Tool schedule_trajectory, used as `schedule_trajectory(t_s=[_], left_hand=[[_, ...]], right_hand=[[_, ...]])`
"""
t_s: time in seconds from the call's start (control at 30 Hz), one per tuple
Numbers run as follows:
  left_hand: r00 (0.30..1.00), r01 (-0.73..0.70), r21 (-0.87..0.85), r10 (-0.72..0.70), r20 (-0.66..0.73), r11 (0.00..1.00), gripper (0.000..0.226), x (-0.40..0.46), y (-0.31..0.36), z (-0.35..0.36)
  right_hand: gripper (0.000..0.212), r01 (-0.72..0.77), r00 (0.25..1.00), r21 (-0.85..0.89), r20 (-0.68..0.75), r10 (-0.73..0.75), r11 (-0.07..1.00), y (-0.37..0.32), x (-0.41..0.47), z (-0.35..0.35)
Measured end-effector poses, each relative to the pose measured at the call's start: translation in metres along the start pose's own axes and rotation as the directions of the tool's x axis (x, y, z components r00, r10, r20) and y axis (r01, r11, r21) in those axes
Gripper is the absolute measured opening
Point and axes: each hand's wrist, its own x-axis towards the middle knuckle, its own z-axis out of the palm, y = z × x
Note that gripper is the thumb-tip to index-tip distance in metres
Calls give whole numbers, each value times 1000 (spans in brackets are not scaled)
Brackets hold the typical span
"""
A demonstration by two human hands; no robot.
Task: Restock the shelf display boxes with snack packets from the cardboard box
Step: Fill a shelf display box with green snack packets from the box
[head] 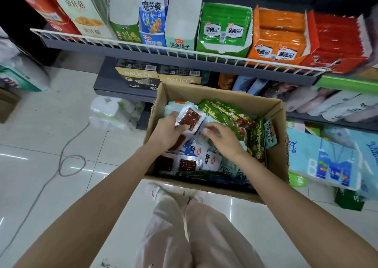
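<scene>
Right hand (222,139) blurred, its grip in cardboard box (274,137) unclear.

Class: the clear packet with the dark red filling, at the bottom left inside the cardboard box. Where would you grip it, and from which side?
Pinch the clear packet by its flat sealed border, coming straight down from above. It lies flat among other packets, and the cardboard box walls block any sideways approach, so probably only its top face and edges are reachable.
</scene>
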Motion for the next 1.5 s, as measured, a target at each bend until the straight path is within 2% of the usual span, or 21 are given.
schedule_trajectory(t_s=[0.07,0.1,0.2,0.3,0.4,0.47,0.53,0.6,0.63,0.7,0.77,0.83,0.97,1.03,1.1,1.17,1.2,1.27,1.33,1.43,1.5], left_hand=[[1000,25,-199,-27,-6,980,21,-1,5,-2],[999,30,-301,-32,-4,953,23,-2,7,-4],[998,43,-417,-57,-23,908,28,0,15,-11],[990,48,-241,-79,-120,969,38,5,25,-22],[950,62,-256,-136,-282,965,23,9,34,-36],[941,66,-333,-170,-294,941,21,12,35,-45],[972,75,-389,-154,-176,918,16,14,40,-50],[992,90,-485,-121,-33,870,10,13,52,-54],[994,106,-556,-107,32,825,12,12,58,-56],[992,126,-703,-68,109,700,19,14,71,-59],[992,126,-777,-68,108,617,25,16,80,-63],[993,114,-791,-62,96,601,30,17,82,-66],[991,78,-788,36,126,611,30,19,81,-72],[989,80,-786,51,140,613,30,22,82,-77],[987,78,-770,58,148,634,31,28,79,-82],[984,73,-771,81,160,633,30,33,76,-89],[984,73,-780,84,158,622,30,36,74,-92],[987,58,-783,80,137,619,28,46,71,-101],[998,5,-749,44,46,663,27,60,65,-114],[980,-173,-637,66,-189,751,29,86,54,-140],[921,-374,-527,241,-305,763,26,95,56,-156]], right_hand=[[21,-145,988,395,108,111,907,-15,-1,5],[18,-170,984,488,129,122,856,-19,0,6],[13,-151,988,588,105,109,794,-31,3,1],[9,-117,992,563,25,125,818,-45,6,-11],[8,-104,975,616,-90,201,781,-51,10,-27],[7,-39,949,671,-207,238,740,-55,11,-39],[15,110,919,577,-370,139,809,-63,11,-51],[19,298,893,361,-432,-124,884,-76,8,-58],[27,397,866,181,-397,-303,900,-83,6,-59],[42,538,785,-199,-235,-573,819,-88,8,-59],[56,562,780,-334,-90,-619,757,-84,12,-60],[59,535,820,-271,-61,-569,800,-86,12,-62],[29,442,879,31,-212,-426,897,-105,12,-66],[26,388,879,-3,-299,-371,922,-114,17,-68],[62,293,897,-9,-343,-278,956,-119,27,-69],[97,149,939,232,-337,-65,961,-121,39,-69],[102,89,952,407,-303,42,909,-121,44,-68],[85,37,954,667,-246,173,744,-125,57,-62],[59,38,913,735,-301,275,677,-129,69,-59],[54,36,875,772,-331,353,635,-134,84,-65],[48,-5,888,697,-328,324,717,-141,91,-73]])
